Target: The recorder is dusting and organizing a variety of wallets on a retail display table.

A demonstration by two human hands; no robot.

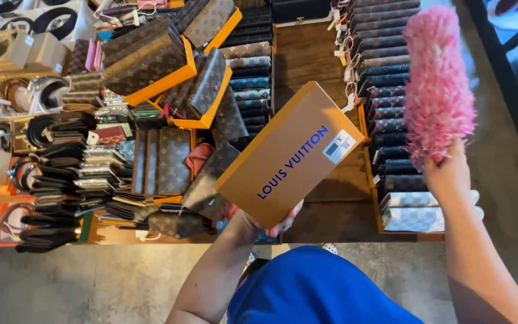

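The long orange box (289, 153) is held up above the wooden surface (307, 57), tilted so that its upper end points up and to the right. It carries blue lettering along its face and a small white label near the upper end. The left hand (271, 223) supports it from beneath at the lower end; the grip is clenched on the box, with fingertips showing under the bottom edge and the rest of the hand hidden behind the box.

The right hand (449, 175) is raised to the right of the box, well apart from it. Its grip is clenched around the base of a fluffy pink duster (437, 84), which stands upright above the fist. The handle itself is hidden inside the hand.

Below the box, the surface is crowded. To the left lie brown patterned wallets (174, 159) in open orange trays (178, 78), some stacked, some leaning. Further left are coiled belts (40, 129) in black and brown, set in small boxes. Behind the box, a column of folded wallets (248, 72) runs upward. At the right, under the duster, a second row of dark and checked wallets (391, 108) sits in a tray. A bare strip of wood shows between the two rows.

A blue garment (313, 288) on the person fills the lower middle. The floor (91, 282) is grey.
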